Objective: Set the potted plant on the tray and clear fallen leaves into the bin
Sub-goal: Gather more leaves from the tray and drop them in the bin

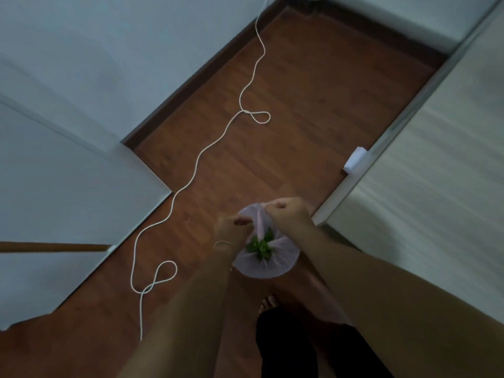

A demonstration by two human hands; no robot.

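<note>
— Item one: thin translucent pale-pink plastic bag (266,259), hanging in the air over the reddish-brown wooden plank floor (300,91), just in front of the person's bare foot (268,302). Contents?

— Green leaves (260,246), a loose clump seen through the film and at the gathered neck. No pot, no tray and no rigid bin in view; I judge this bag to be the bin liner carrying the cleared leaves

— Hands?

— Left hand (231,226) closed, pinching one flap of the bag mouth. Right hand (289,212) closed in a fist around the opposite flap. The two flaps are drawn apart, as for tying or spreading; which one, I cannot tell

— Handling notes?

— Judged light: the bag sags only gently. Film soft, limp, slippery and likely easy to tear if tugged hard. Best hold is at the bunched flaps near the neck, where the plastic is doubled; a grip on the rounded belly would crush the leaves or slip

— Other entries?

— Long white cord (196,162) snaking across the floor with two loops, well apart from the bag. Brown wooden stick (54,246) at the left edge. Small white block (354,159) by the pale furniture edge (409,118) at the right
</note>
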